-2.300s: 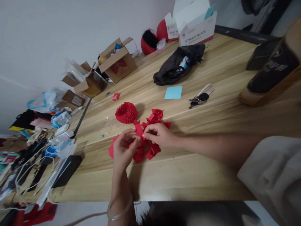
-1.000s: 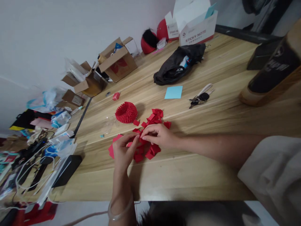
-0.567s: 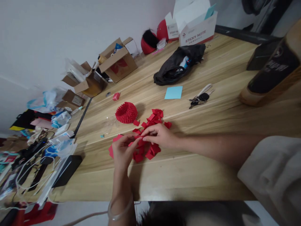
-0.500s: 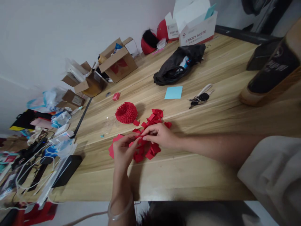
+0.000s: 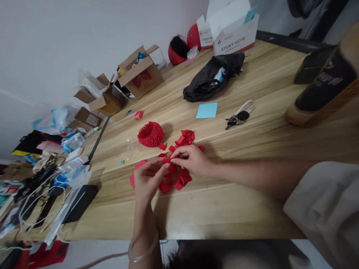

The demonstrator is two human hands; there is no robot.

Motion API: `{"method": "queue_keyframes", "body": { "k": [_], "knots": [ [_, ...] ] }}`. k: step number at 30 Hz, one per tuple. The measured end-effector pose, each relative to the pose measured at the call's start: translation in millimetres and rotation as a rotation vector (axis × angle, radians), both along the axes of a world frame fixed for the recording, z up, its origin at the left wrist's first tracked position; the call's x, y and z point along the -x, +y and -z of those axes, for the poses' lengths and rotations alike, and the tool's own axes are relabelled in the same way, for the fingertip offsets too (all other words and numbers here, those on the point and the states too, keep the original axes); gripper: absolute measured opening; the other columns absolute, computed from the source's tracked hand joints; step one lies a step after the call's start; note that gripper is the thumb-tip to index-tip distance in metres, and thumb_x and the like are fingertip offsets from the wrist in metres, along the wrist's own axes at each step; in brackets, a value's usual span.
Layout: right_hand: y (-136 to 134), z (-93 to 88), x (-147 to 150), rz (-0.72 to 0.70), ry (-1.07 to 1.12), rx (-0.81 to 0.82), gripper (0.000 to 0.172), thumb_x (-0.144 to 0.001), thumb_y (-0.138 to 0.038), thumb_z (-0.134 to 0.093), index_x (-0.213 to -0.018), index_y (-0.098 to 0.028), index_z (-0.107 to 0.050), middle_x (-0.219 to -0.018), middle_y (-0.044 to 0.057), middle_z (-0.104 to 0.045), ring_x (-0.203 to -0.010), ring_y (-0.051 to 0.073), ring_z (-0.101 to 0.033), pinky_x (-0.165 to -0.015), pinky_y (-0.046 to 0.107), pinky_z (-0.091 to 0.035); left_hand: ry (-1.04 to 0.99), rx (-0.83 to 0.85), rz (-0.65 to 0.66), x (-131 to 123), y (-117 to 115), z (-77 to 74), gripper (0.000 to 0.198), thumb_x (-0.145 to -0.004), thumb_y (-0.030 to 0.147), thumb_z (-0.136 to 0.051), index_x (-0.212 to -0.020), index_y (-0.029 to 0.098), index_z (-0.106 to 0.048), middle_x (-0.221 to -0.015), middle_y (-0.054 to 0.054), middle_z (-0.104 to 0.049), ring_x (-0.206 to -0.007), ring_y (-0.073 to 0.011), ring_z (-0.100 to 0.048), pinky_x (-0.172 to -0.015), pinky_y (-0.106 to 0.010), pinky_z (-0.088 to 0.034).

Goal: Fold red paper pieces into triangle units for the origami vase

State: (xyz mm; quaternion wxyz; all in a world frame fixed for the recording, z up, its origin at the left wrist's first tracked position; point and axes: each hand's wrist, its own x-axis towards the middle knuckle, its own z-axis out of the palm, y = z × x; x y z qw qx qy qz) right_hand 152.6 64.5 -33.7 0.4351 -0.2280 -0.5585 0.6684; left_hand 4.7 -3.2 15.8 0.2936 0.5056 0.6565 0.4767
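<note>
My left hand (image 5: 148, 177) and my right hand (image 5: 192, 160) meet over the pile, pinching one small red piece of paper (image 5: 167, 160) between the fingertips. Its exact folds are covered by my fingers. Under and around my hands lie several folded red paper pieces (image 5: 183, 179), loosely heaped. Flat red paper sheets (image 5: 133, 175) stick out beside my left hand. Just beyond the pile stands a round, spiky red bowl shape (image 5: 151, 135) built from many folded pieces, with a single folded piece (image 5: 162, 147) against its near side.
A blue sticky note (image 5: 206, 110), keys (image 5: 238, 117) and a black plastic bag (image 5: 213, 78) lie farther back. A large bottle (image 5: 322, 82) stands at right. Cardboard boxes (image 5: 143, 76) line the wall. Cables and a black box (image 5: 81, 203) crowd the left side.
Both hands stay over the pile with the red paper piece between them. My right fingers have shifted very slightly to the right; everything else on the table is unmoved.
</note>
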Motion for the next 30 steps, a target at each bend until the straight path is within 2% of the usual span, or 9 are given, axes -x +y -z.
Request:
{"method": "queue_keyframes", "body": {
  "k": [4,7,13,20,30],
  "knots": [
    [0.0,-0.3,-0.2,-0.016,0.008,0.018,0.002,-0.074,-0.014,-0.068,-0.074,-0.014,-0.067,-0.069,0.0,-0.067,-0.059,0.009,-0.059,-0.06,0.023,-0.048,0.017,-0.005,-0.052,1.6,0.1,1.9,0.016,-0.059,0.017,-0.08,-0.074,0.017,-0.075,-0.072,-0.004,-0.076,-0.062,-0.0136,-0.07,-0.058,-0.018,-0.057],
    [0.0,-1.1,-0.8,-0.019,0.006,0.024,0.002,-0.074,-0.013,-0.069,-0.074,-0.014,-0.067,-0.068,0.0,-0.066,-0.059,0.009,-0.059,-0.06,0.023,-0.048,0.015,-0.016,-0.039,2.7,0.4,2.9,0.013,-0.06,0.017,-0.079,-0.072,0.018,-0.076,-0.073,-0.004,-0.076,-0.062,-0.0125,-0.07,-0.059,-0.017,-0.057],
    [0.2,-1.8,-0.9,-0.024,0.008,0.043,0.004,-0.073,-0.012,-0.07,-0.073,-0.014,-0.066,-0.063,-0.002,-0.065,-0.054,0.008,-0.056,-0.056,0.022,-0.046,0.033,-0.062,-0.009,2.9,0.4,5.1,0.013,-0.063,0.018,-0.077,-0.076,0.019,-0.077,-0.076,-0.004,-0.077,-0.065,-0.0129,-0.07,-0.063,-0.018,-0.058],
    [0.1,-0.2,-0.6,-0.018,0.0,0.055,0.005,-0.072,-0.016,-0.072,-0.073,-0.014,-0.067,-0.066,-0.001,-0.065,-0.059,0.01,-0.059,-0.058,0.023,-0.046,0.076,-0.053,0.03,4.4,0.9,5.1,0.014,-0.068,0.021,-0.075,-0.081,0.018,-0.077,-0.081,-0.005,-0.077,-0.069,-0.0141,-0.071,-0.067,-0.021,-0.058],
    [0.0,-1.3,-1.5,-0.012,-0.006,0.02,0.008,-0.073,-0.014,-0.07,-0.068,-0.014,-0.064,-0.061,-0.003,-0.061,-0.053,0.007,-0.051,-0.054,0.02,-0.041,0.117,-0.051,0.094,6.7,-0.4,4.8,0.015,-0.072,0.023,-0.072,-0.086,0.018,-0.077,-0.083,-0.005,-0.077,-0.07,-0.0128,-0.07,-0.068,-0.019,-0.057]
  ]
}}
